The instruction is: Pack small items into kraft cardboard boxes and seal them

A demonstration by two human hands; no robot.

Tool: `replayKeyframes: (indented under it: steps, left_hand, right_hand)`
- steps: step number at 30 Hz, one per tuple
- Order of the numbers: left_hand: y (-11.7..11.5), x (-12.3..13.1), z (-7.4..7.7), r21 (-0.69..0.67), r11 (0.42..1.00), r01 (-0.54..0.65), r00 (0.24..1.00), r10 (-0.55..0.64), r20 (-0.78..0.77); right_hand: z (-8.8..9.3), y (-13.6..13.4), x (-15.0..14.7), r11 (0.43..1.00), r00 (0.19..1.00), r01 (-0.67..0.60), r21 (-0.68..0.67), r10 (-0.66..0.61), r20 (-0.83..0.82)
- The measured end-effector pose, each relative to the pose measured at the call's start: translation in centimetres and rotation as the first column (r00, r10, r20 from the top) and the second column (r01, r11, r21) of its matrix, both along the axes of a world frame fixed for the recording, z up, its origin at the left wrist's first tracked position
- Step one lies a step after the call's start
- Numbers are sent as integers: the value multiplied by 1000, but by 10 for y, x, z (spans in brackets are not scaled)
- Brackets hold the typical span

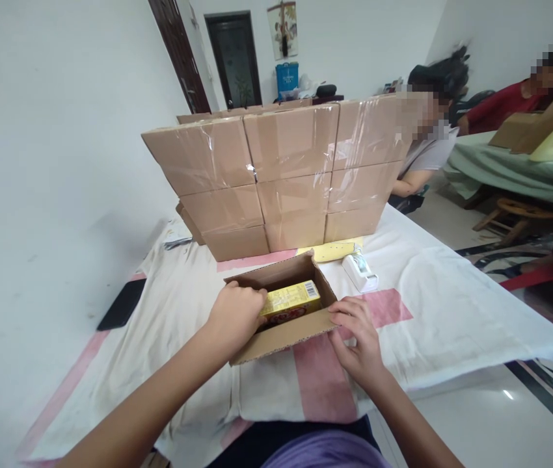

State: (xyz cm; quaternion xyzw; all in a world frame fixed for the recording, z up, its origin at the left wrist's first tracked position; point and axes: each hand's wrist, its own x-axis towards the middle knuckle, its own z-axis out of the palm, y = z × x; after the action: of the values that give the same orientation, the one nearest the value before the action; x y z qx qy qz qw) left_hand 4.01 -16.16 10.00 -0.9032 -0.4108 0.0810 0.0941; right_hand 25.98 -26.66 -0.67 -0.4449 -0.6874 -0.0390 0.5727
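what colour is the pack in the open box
Yellow, with a barcode on top; the pack shows in the head view.

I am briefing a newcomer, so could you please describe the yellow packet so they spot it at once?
In front of the wall of taped boxes sits one open carton. The yellow packet lies inside it, touched by the left hand; unlike the plain brown cardboard around it, it is printed and bears a barcode.

Stacked cartons wall off the open box's far side.
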Motion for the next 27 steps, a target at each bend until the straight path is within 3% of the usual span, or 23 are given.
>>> replayKeyframes:
  steps: [8, 12, 15, 17, 19, 21, 22, 25, 27]
  left_hand:
    - [1, 0, -4, 15, 1000, 19, 1000, -19, -2]
    - [0, -1, 3, 11, 1000, 20, 1000, -20, 22]
    - [-1, -14, 8, -18, 999, 33, 967, -27, 253]
    - [-4, -32, 1, 25, 1000, 8, 814, -21, 580]
    - [-11, -53, -17, 74, 995, -70, 540, -25, 841]
    - [-21, -72, -43, 47, 995, -90, 310, -17, 951]
    - [-26, -78, -58, 12, 999, -49, 246, 0, 969]
    - [-40, -85, -94, -74, 991, 108, 217, 49, 975]
    - [-43, -81, -106, -86, 985, 149, 236, 49, 970]
  right_hand:
    - [1, 0, 1, 1000, 1000, 3, -8, -3, 5]
    - [-1, -2, -2, 1000, 1000, 29, 1, -29, -6]
    - [-3, -1, -3, 996, 993, 85, -2, -85, -82]
    - [-3, 2, -1, 996, 988, 70, -48, -76, -138]
    - [-2, 6, 1, 993, 988, 30, -113, -47, -149]
    - [-1, 11, 4, 987, 991, 1, -159, -23, -135]
    - [-2, 14, 5, 986, 991, -9, -169, -13, -130]
    - [-6, 20, 6, 982, 987, -21, -190, -10, -160]
    - [-9, 23, 6, 979, 981, -7, -205, -34, -194]
